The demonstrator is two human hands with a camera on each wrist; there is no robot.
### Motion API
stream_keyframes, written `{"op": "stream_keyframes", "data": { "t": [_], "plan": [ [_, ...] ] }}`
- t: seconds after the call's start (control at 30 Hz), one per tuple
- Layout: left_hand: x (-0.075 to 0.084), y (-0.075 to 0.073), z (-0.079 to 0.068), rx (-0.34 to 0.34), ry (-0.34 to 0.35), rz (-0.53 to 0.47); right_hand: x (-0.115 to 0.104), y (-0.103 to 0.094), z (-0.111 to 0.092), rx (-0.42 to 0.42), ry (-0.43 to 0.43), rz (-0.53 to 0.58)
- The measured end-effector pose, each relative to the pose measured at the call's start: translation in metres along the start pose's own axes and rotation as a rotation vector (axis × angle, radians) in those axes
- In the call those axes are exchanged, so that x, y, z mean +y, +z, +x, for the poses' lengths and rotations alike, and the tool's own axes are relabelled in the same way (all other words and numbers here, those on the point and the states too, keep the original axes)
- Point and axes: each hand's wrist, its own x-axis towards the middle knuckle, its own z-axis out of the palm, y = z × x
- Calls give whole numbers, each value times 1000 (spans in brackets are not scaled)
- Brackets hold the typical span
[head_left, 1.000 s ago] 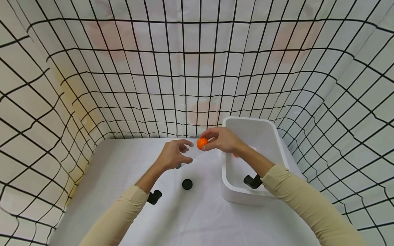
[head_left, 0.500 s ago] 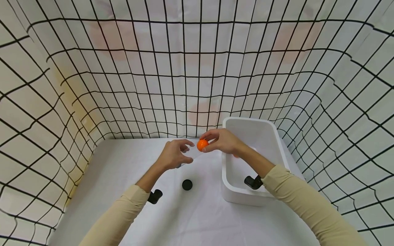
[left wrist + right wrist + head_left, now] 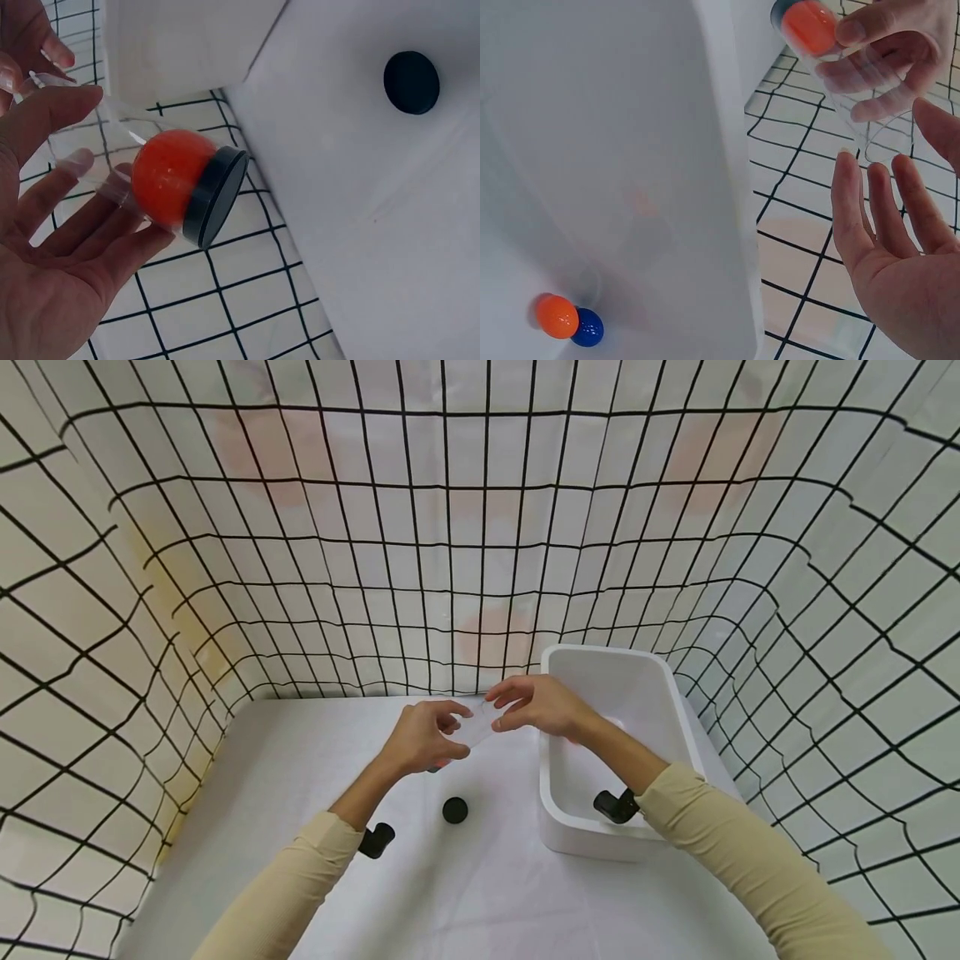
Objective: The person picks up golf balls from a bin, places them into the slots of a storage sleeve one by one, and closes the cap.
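Note:
My left hand (image 3: 420, 739) grips a clear tube (image 3: 478, 728), its fingers and thumb curled round the wall. Inside, an orange ball (image 3: 169, 176) sits against the black cap (image 3: 216, 199) that closes the lower end. At the tube's uncapped rim is my right hand (image 3: 543, 703), fingers bent loosely and parted from the thumb, with no ball between them. Whether its fingertips touch the rim I cannot tell. A loose black cap (image 3: 455, 810) lies on the white table, nearer to me than the hands.
A white bin (image 3: 550, 810) stands on the right, under my right forearm. In it lie an orange ball (image 3: 557, 316) and a blue ball (image 3: 588, 328), side by side. Black netting (image 3: 487, 543) borders the table at the back and both sides.
My right hand held the orange ball at the tube's mouth and has let it go. The ball is now down at the tube's capped end. Both hands have barely moved.

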Motion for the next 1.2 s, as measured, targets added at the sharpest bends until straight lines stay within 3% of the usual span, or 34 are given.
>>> {"op": "stream_keyframes", "data": {
  "t": [0.3, 0.63, 0.93, 1.2],
  "plan": [
    [-6, -1, -1, 9, 5, 28, 4, -2, 1, 21, -1, -8],
    [-22, -11, -8, 30, 17, 86, 21, -32, 0, 132, 67, -44],
    [-30, -19, -10, 34, -24, 81, 61, -54, 6, 214, 144, -41],
    [-35, -22, -13, 46, -34, 89, 97, -59, 16, 276, 236, -14]
  ]
}}
